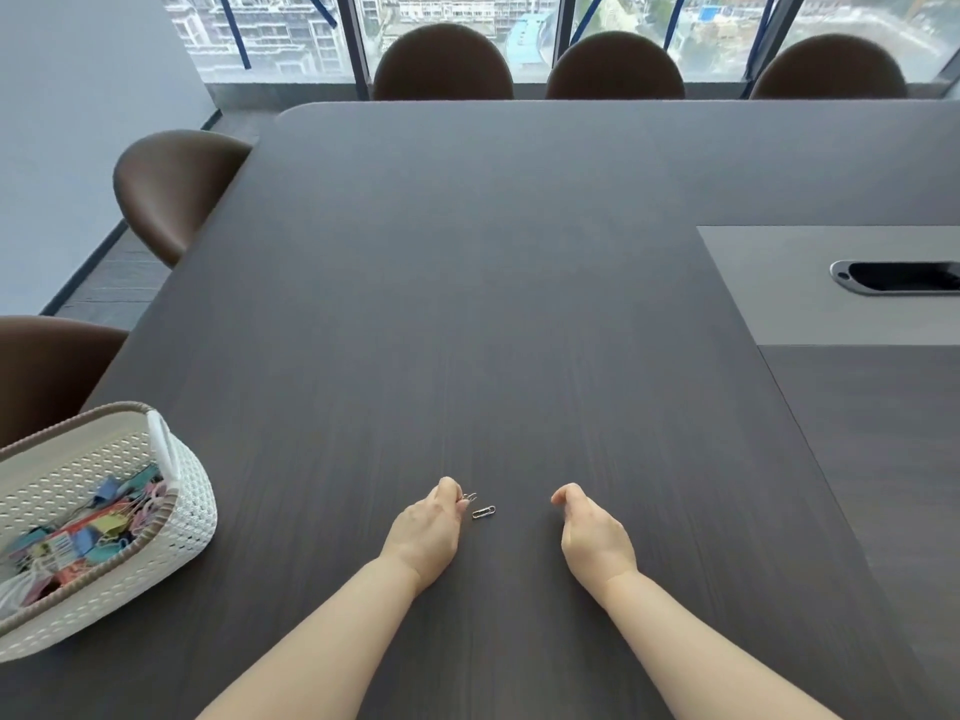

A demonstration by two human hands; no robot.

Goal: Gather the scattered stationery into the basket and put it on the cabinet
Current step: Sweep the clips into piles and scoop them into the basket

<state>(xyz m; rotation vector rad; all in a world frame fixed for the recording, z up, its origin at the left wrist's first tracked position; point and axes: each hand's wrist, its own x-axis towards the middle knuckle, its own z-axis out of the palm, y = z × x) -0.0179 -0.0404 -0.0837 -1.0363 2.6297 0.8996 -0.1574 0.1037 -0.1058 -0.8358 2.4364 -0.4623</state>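
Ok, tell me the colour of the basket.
White, with a grey-brown rim; the head view shows the basket best.

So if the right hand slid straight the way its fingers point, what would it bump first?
Probably the loose paper clip on the table. The right hand has curled fingers pointing left, toward it. Just past it, the left hand pinches the held paper clip. Height is hard to judge.

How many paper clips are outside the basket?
2. One paper clip is pinched by the left hand; a second clip lies on the table beside it. Others may hide in the basket.
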